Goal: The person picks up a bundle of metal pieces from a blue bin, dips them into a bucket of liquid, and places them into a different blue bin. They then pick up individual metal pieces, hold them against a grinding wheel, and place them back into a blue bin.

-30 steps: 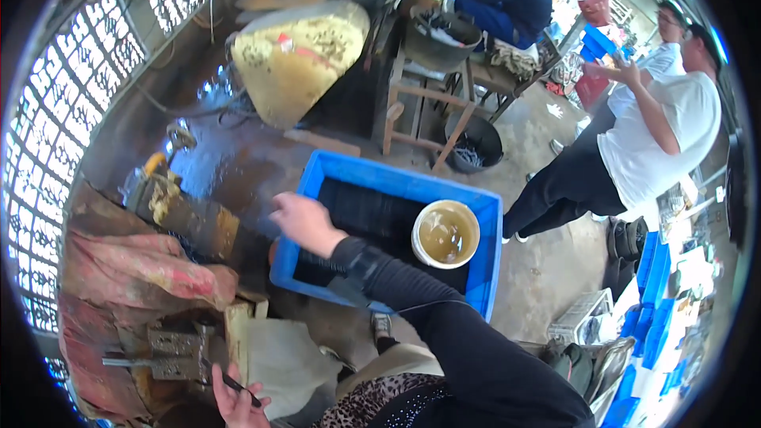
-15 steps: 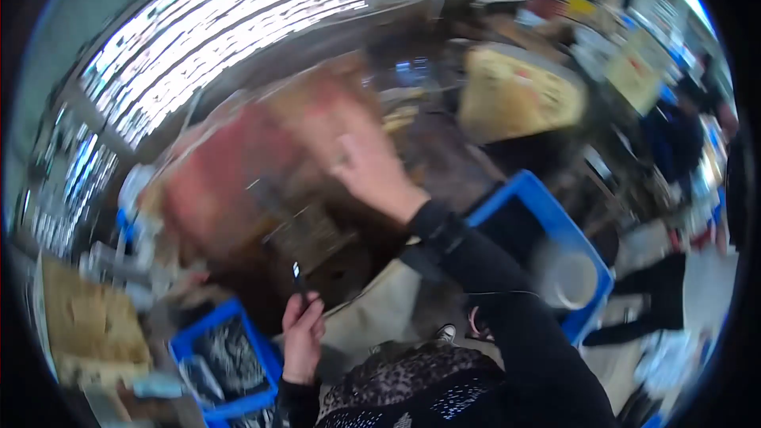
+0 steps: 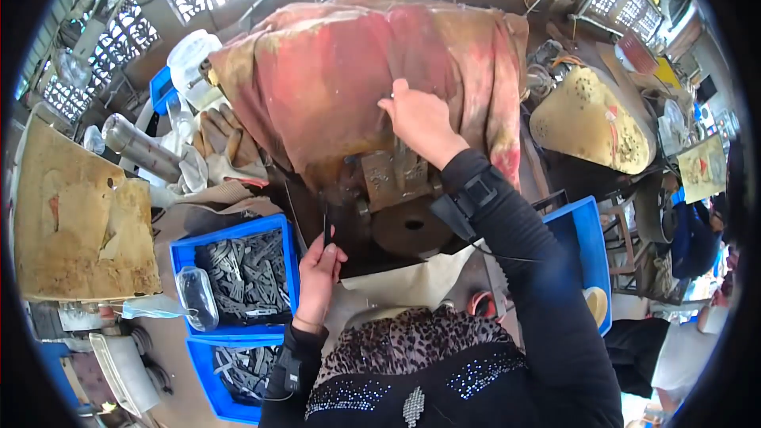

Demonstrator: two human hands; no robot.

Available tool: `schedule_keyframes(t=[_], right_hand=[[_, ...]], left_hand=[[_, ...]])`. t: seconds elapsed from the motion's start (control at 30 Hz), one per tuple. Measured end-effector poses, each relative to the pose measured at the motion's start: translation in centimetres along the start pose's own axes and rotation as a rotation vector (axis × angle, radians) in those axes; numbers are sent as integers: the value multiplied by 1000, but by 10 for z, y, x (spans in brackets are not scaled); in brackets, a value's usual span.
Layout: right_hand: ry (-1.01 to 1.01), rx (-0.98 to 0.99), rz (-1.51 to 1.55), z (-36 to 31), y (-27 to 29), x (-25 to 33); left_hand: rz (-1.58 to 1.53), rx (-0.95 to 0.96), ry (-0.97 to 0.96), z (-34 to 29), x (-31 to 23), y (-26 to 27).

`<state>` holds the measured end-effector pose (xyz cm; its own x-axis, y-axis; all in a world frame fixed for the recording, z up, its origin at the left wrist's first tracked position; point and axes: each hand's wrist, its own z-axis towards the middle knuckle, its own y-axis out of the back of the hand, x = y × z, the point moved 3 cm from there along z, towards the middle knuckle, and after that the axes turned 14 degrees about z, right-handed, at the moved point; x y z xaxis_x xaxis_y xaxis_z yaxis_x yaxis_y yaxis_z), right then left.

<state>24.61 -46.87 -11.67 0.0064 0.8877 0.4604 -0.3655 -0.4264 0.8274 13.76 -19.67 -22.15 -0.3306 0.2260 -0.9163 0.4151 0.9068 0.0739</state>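
Observation:
My left hand point(image 3: 319, 268) is closed around a thin dark strip-shaped metal piece point(image 3: 327, 226) that points up and away from me. My right hand point(image 3: 424, 123) is curled shut in front of a red, stained cloth point(image 3: 333, 87) draped over a large form. What its fingers grip, if anything, is hidden. Below that hand stands a worn metal block point(image 3: 384, 182) with an upright part. A dark round disc point(image 3: 408, 227) with a hole lies nearer to me. Left of my left hand, a blue bin point(image 3: 290, 269) holds many narrow grey metal pieces point(image 3: 246, 273).
A second blue bin point(image 3: 202, 372) with similar pieces sits nearer me, and a clear plastic box point(image 3: 196, 299) rests on the first bin's edge. Another blue bin point(image 3: 598, 246) stands right. Brown gloves point(image 3: 226, 139) lie far left; a yellowish foam-like slab point(image 3: 590, 123) is far right.
The view has swung and sharpened, with the cloth now ahead of me. My right hand has shifted right in the picture. My left hand still holds the thin piece.

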Motion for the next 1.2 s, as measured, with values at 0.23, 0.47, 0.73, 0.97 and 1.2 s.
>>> schedule_keyframes(t=[0.23, 0.47, 0.73, 0.97, 1.2], right_hand=[[-56, -2, 12, 1, 1, 0], [75, -92, 162, -36, 17, -9], [316, 97, 331, -212, 54, 1], [375, 233, 263, -302, 42, -20], [411, 254, 309, -320, 31, -30]], left_hand=[[-131, -65, -116, 10, -31, -6], [230, -85, -365, 16, -32, -3], [1216, -344, -955, 71, -30, -30], [1417, -205, -932, 82, 12, -66], [1614, -39, -913, 106, 35, -70]])
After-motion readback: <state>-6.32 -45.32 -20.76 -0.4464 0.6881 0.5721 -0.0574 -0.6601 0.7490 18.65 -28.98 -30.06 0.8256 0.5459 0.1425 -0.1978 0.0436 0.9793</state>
